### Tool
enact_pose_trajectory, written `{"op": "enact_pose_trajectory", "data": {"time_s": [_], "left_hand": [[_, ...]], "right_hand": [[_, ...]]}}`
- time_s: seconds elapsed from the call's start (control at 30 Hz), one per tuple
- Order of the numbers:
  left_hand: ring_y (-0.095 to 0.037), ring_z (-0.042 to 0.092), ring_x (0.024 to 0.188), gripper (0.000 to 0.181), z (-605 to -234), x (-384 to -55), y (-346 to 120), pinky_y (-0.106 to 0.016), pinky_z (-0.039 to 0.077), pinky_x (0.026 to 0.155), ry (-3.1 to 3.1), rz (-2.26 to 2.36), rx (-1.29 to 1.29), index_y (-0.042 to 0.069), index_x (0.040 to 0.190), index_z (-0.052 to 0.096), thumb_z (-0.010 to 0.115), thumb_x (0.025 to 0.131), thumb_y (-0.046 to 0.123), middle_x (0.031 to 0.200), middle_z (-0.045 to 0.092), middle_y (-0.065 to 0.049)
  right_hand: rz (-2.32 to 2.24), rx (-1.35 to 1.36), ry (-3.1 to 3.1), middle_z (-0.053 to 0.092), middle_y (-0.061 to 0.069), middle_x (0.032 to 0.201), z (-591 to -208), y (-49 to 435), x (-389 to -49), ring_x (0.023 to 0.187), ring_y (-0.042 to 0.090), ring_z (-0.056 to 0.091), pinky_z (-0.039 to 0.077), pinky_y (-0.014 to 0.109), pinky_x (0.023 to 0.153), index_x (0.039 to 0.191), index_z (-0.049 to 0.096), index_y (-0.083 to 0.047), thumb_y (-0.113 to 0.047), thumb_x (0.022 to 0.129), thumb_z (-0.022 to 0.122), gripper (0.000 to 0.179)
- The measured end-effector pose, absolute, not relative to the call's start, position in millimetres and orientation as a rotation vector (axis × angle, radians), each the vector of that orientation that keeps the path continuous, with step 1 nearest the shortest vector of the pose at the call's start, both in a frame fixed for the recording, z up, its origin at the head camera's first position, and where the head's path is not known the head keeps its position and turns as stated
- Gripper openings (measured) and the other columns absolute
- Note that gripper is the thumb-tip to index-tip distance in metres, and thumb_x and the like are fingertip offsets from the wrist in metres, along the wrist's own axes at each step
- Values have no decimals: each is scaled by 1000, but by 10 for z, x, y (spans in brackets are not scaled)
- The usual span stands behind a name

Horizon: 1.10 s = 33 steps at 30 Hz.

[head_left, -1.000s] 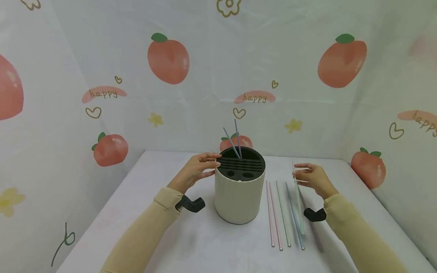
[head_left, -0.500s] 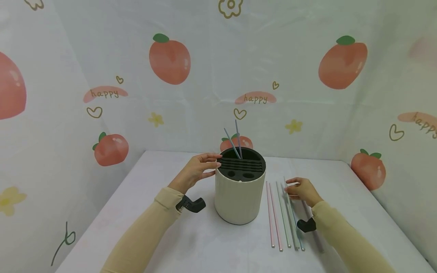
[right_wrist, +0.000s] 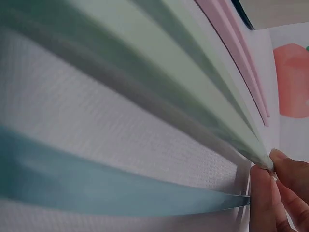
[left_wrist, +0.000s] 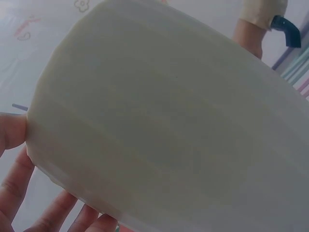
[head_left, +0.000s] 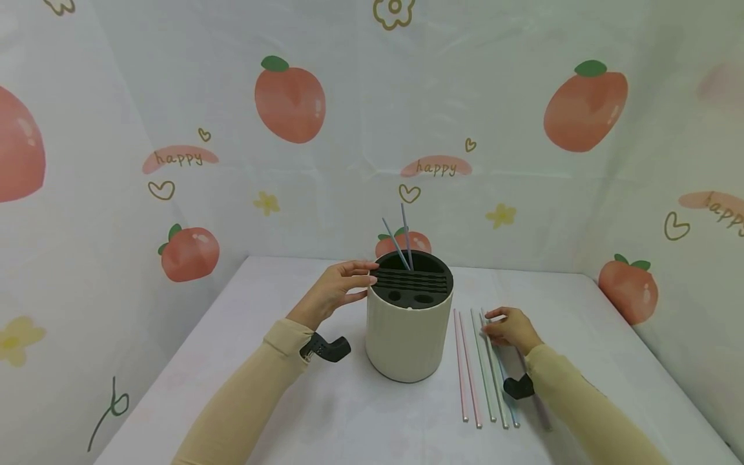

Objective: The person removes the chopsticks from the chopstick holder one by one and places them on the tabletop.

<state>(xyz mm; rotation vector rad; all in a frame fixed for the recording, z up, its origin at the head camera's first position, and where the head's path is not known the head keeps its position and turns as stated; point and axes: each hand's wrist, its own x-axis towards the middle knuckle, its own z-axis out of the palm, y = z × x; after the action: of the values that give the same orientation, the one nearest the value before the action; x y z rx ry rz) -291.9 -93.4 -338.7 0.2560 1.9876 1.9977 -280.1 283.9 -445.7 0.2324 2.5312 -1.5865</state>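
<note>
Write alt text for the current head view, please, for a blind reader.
A person's right hand pinches a green stick among pastel sticks on a white table; the left hand touches a cream pot near its rim. Two sticks stand in its black top. A fruit-print sheet hangs behind.

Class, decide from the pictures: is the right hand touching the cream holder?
Apart. The head view shows it plainly: white tabletop and two pink sticks lie between the right hand and the cream holder.
</note>
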Motion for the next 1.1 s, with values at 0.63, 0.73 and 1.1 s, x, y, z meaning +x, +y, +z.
{"op": "enact_pose_trajectory", "data": {"time_s": [0.63, 0.73, 1.1], "left_hand": [[-28, 48, 127, 40, -3409, -2937, -932, -44, 46, 105, 1999, 1998, 250, 5, 130, 60, 67, 91, 9, 140, 43, -15], [-28, 49, 127, 40, -3413, -2943, -931, -44, 46, 104, 2011, 1994, 250, 5, 130, 60, 67, 91, 9, 140, 44, -15], [-28, 48, 129, 40, -3405, -2931, -923, -44, 47, 104, 2012, 1993, 250, 5, 130, 60, 67, 91, 9, 140, 44, -14]], "right_hand": [[-1505, 265, 2601, 65, 12, 86, -4526, 2798, -2829, 66, 12, 63, 59, 29, 61, 113, 56, 12, 1, 81, 74, 39], [-1511, 265, 2599, 64, 12, 86, -4534, 2796, -2838, 65, 12, 63, 59, 28, 60, 113, 55, 13, 1, 81, 74, 39], [-1479, 246, 2615, 60, 16, 92, -4533, 2793, -2852, 63, 12, 64, 60, 28, 62, 112, 55, 14, 1, 81, 74, 38]]}}
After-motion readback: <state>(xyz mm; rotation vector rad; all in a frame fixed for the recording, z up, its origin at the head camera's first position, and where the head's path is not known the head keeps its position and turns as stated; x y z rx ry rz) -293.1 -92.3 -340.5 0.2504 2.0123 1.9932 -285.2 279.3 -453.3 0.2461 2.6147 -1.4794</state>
